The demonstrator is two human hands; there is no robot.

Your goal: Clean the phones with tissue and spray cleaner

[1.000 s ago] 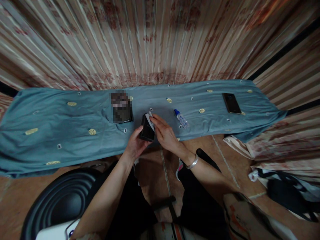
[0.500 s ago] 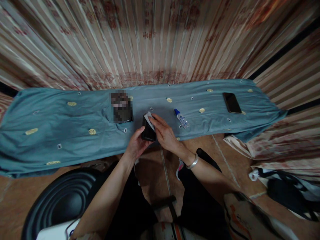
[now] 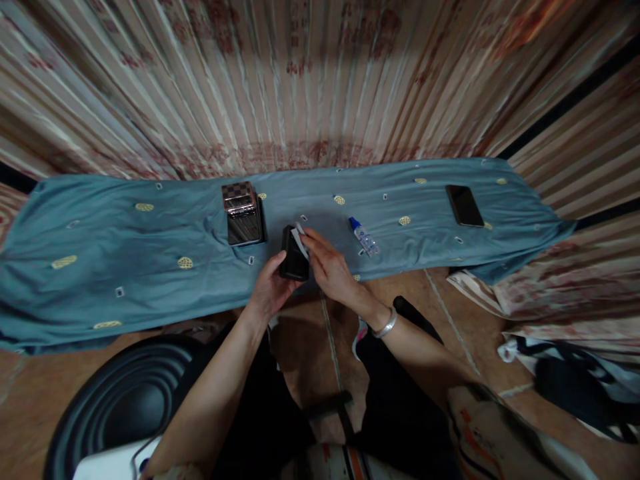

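Black case (image 3: 293, 265) between hands (image 3: 274, 285), white cloth (image 3: 299, 241)

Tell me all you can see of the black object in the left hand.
The black object looks boxy and dark; its material is unclear. It tilts in the left hand, seen against the blue-green cloth near the cloth's front edge. The right hand holds a thin white sheet at its upper part.

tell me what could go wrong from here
The small black rectangular object might slip: the left hand holds it near the front edge of the blue-green patterned cloth, with brown tiled floor below.

The clear plastic bottle with a blue cap lies on its side near the right hand, so a stray knock could roll it.
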